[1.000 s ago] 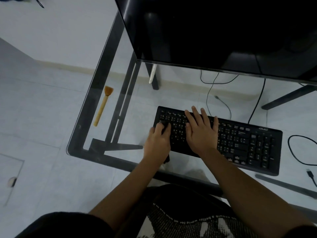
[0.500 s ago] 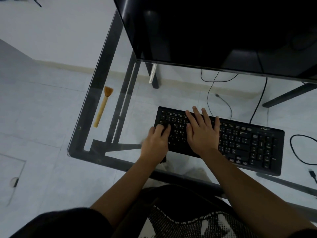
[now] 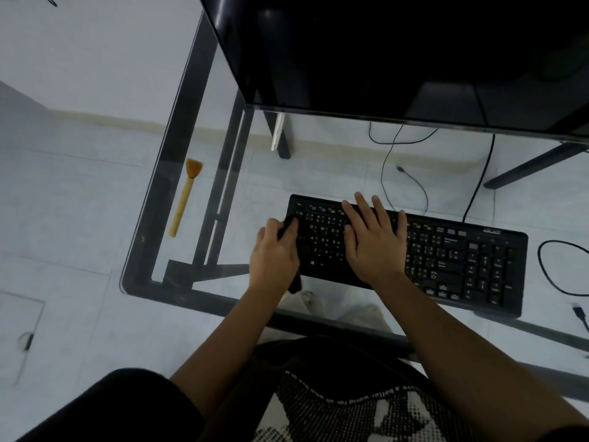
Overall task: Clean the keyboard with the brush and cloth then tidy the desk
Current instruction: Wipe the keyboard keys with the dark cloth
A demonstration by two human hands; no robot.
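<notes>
A black keyboard [image 3: 462,260] lies on the glass desk [image 3: 178,173] in front of me. My left hand [image 3: 274,253] is closed on a dark cloth [image 3: 294,283] at the keyboard's left end; a fold of the cloth hangs out below my palm. My right hand [image 3: 373,244] rests flat on the keys just right of it, fingers spread, holding the keyboard down. A wooden brush [image 3: 185,199] with orange bristles lies alone near the desk's left edge, bristles pointing away from me.
A large black monitor [image 3: 398,55] overhangs the back of the desk. A black cable loop [image 3: 548,275] and a plug [image 3: 578,312] lie right of the keyboard. More cables [image 3: 411,180] show on the floor through the glass. The desk's front left corner [image 3: 127,285] is close.
My left hand with the cloth has slid left from the letter keys to the keyboard's left end. My right hand has stayed flat on the keys.
</notes>
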